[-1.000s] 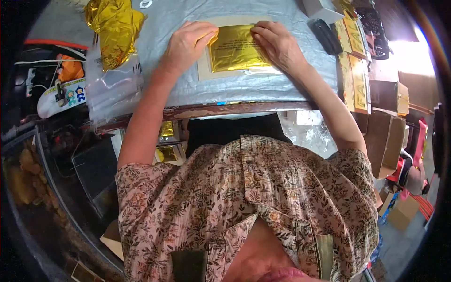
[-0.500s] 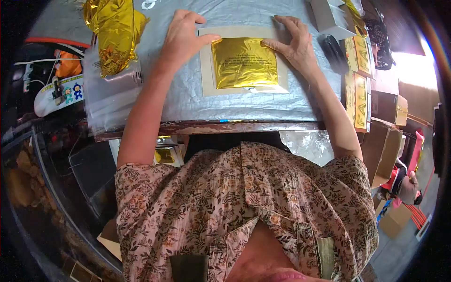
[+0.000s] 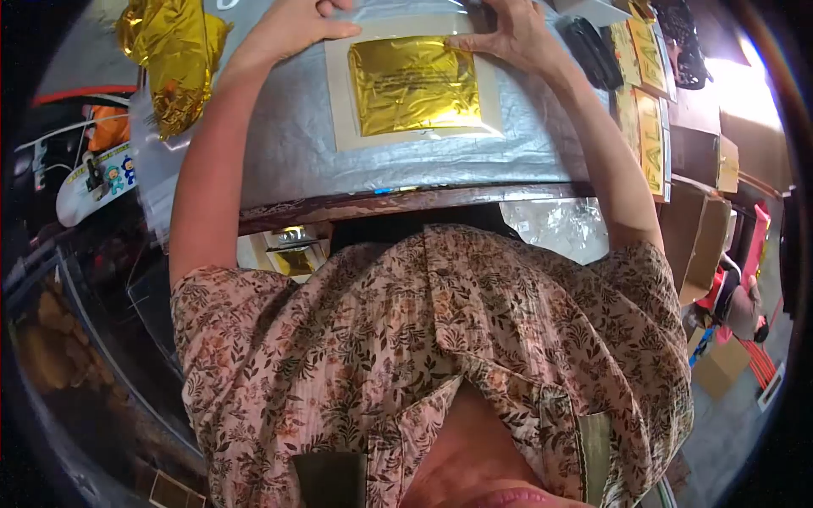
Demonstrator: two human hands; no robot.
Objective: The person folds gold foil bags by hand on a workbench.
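Observation:
A gold foil packet [image 3: 415, 86] with small dark print lies flat on a pale rectangular backing [image 3: 345, 118], under what looks like clear plastic. Beyond its upper left corner is my left hand [image 3: 298, 27], the thumb stretched towards the packet and the other fingers partly bent near the frame's top edge. My right hand [image 3: 518, 38] rests at the upper right, its thumb tip on the foil's top edge and its fingers apart from the thumb. Some fingertips are cut off by the frame. Neither hand is visibly closed on anything.
Crumpled gold foil [image 3: 179, 72] lies at the table's left, over clear plastic sheets [image 3: 161, 182]. A black object [image 3: 590, 52] and yellow printed boxes [image 3: 648, 148] stand at the right. Cardboard boxes [image 3: 690, 224] are beyond the table's right side. The table's near edge [image 3: 423, 199] is worn.
The view has shifted, so the table and packet appear higher in it. The packet looks slightly tilted and more wrinkled. My left thumb is now off the packet's corner; my right thumb has moved inward along the top edge.

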